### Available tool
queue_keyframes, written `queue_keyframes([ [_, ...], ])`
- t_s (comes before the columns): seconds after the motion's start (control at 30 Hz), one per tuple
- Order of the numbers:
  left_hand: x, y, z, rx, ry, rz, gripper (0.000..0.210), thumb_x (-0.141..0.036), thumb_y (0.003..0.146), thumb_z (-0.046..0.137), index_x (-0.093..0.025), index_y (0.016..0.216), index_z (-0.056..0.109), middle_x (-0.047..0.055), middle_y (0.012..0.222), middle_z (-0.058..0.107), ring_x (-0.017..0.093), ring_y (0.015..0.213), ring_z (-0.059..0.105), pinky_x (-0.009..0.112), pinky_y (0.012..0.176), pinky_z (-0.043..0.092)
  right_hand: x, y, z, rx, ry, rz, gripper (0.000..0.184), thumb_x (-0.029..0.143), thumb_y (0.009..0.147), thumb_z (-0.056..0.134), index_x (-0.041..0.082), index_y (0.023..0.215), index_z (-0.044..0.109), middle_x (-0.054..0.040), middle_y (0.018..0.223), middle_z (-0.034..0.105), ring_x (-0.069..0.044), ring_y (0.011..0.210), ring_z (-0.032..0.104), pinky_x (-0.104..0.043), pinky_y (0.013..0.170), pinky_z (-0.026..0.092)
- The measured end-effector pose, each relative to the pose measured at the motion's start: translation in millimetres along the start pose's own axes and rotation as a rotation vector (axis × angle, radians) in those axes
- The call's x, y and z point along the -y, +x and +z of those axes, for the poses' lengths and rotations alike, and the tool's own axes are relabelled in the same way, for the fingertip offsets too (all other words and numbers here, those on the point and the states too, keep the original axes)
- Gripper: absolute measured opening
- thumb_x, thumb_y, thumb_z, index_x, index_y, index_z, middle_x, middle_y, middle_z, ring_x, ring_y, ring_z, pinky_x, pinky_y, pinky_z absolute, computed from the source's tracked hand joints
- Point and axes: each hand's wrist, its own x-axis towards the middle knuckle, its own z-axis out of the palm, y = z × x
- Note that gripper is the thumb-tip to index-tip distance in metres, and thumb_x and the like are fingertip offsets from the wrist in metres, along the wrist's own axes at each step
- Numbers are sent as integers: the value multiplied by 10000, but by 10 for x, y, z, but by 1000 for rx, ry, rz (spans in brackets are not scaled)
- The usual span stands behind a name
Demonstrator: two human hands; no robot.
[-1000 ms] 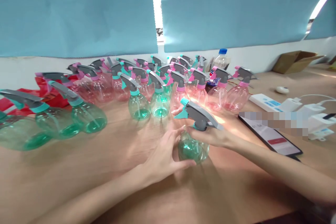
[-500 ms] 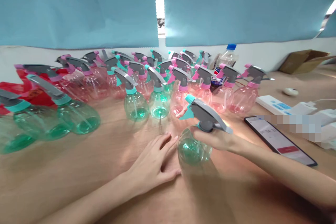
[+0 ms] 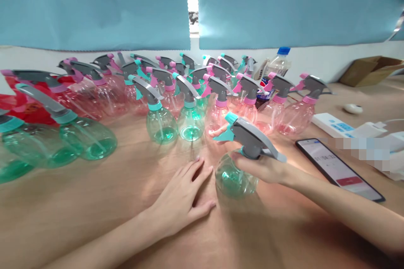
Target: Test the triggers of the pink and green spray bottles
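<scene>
My right hand (image 3: pixel 259 168) is wrapped round the neck of a green spray bottle (image 3: pixel 232 178) with a grey and teal trigger head. A fingertip of that hand shows beside the teal trigger, and the nozzle points up and to the left. Just left of this bottle, my left hand (image 3: pixel 186 191) lies on the wooden table (image 3: pixel 135 193), fingers spread, holding nothing. Two green spray bottles (image 3: pixel 191 128) stand beyond my left fingers. A pink spray bottle (image 3: pixel 217 113) stands behind the held one, partly hidden.
Several pink and green spray bottles (image 3: pixel 88 141) crowd the back and left. On the right lie a phone (image 3: pixel 339 170), a white power strip (image 3: pixel 331 124) and a mouse (image 3: pixel 352 109). A clear bottle with a blue cap (image 3: pixel 283 51) and a cardboard box (image 3: pixel 369 71) stand behind. A red bag (image 3: pixel 22 101) lies left.
The view has shifted a little. My right hand keeps its grip on the green spray bottle, which stays in nearly the same place. My left hand still lies flat.
</scene>
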Motion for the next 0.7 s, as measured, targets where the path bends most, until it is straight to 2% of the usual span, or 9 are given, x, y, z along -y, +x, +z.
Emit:
queue_keyframes([
  [0.1, -24, 12, -30, 16, 14, 4, 619, -498, 907, 525, -162, 1411, 397, 198, 1484, 347, 356, 1357, 334, 543, 1062, 344, -12, 3, 11, 8, 137, -9, 393, 122, 729, 473, 245, 1088, 578, 2, 788, 630, -140, 700, 623, -300, 699, 554],
  [0.17, -29, 10, -33, 13, 18, 9, 606, -488, 917, 514, -163, 1414, 394, 198, 1486, 345, 352, 1361, 331, 540, 1065, 344, -16, 2, 16, 25, 184, -9, 449, 117, 726, 470, 254, 1146, 552, -36, 1000, 657, -146, 776, 654, -325, 758, 570],
  [0.23, -28, 6, -28, 13, 25, 12, 595, -481, 927, 502, -163, 1418, 389, 196, 1485, 347, 345, 1364, 329, 537, 1065, 346, -16, 1, 18, 46, 197, 0, 488, 116, 720, 466, 261, 1181, 535, -52, 1114, 643, -150, 801, 667, -334, 762, 582],
  [0.43, -21, 19, -26, 20, 39, 21, 583, -485, 934, 485, -148, 1404, 409, 207, 1470, 368, 347, 1357, 341, 545, 1059, 350, -26, -4, 21, 25, 207, 12, 554, 89, 709, 478, 271, 1231, 513, -54, 1191, 628, -154, 831, 673, -312, 724, 599],
  [0.7, -12, 35, -28, 30, 43, 23, 580, -481, 938, 480, -149, 1407, 404, 198, 1468, 378, 332, 1369, 326, 541, 1074, 332, -56, -4, 16, 27, 179, -37, 530, 97, 717, 483, 260, 1219, 539, -54, 1124, 657, -147, 792, 670, -317, 736, 597],
])
